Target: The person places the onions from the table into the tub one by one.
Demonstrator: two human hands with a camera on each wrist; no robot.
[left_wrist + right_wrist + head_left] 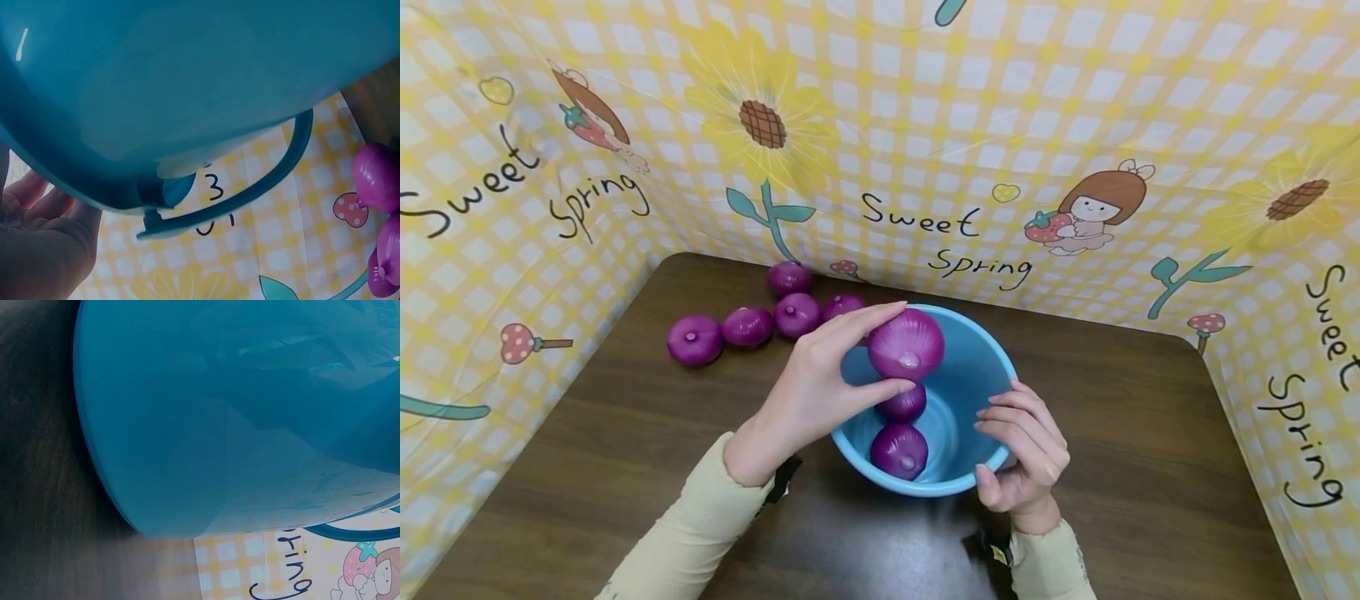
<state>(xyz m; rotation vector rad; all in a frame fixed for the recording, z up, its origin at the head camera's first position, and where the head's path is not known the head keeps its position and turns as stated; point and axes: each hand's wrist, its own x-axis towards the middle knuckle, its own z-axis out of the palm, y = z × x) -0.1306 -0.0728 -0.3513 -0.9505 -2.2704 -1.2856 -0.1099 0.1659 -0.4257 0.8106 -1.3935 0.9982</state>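
In the head view, a large purple onion (pixel 907 342) is held between the thumb and fingers of my left hand (pixel 808 379), over the mouth of a light blue bucket (pixel 973 362). Two more purple onions show inside: one (pixel 902 404) partly hidden below my thumb, another (pixel 899 452) nearer the front wall. My right hand (pixel 1030 442) grips the bucket's right rim, fingers over the inside and thumb at the front edge. Blue bucket wall fills most of both wrist views; a curved handle (pixel 262 187) hangs off the rim in the left wrist view.
Several purple onions (pixel 748 327) lie in a cluster on the brown wooden table (pixel 602 433), left of the bucket toward the back. A yellow checked cloth (pixel 910 125) with printed flowers and lettering stands around the table's back and sides.
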